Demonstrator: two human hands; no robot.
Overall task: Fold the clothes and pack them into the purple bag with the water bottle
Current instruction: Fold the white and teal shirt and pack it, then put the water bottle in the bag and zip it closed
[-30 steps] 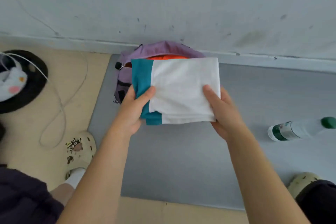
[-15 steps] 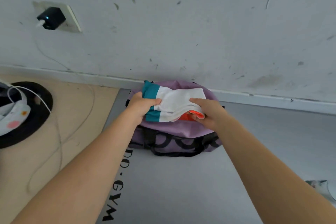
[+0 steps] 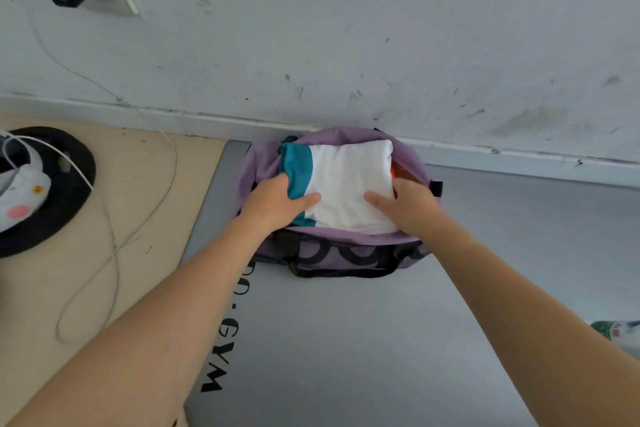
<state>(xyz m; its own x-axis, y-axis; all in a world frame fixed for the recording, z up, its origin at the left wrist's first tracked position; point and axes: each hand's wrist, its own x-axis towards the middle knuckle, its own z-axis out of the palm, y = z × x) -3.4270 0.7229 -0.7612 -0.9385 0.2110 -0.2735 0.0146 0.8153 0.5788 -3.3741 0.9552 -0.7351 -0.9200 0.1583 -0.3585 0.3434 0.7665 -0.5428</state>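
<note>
In the open purple bag (image 3: 263, 163) by the wall, folded white-teal shirt (image 3: 349, 184) lies crosswise; left hand (image 3: 277, 199) and right hand (image 3: 408, 206) pinch its near corners. Water bottle (image 3: 620, 334) waits nearer the right.

Black capital letters ran along the left edge of the grey mat (image 3: 346, 340), printed sideways to the camera. The nearest part read "GYM", preceded by a dot or short dash, and beyond it stood two rounded letters, perhaps "DO" or "OO", partly hidden behind the left forearm; the full word could not be told. The front wall of the purple bag (image 3: 332, 250) bore large black lettering, of which only curved, rounded strokes showed below the rim and behind the strap; it could not be read. The water bottle (image 3: 620, 333) at the right edge carried a green and white label with a small red mark, too blurred to read.
</note>
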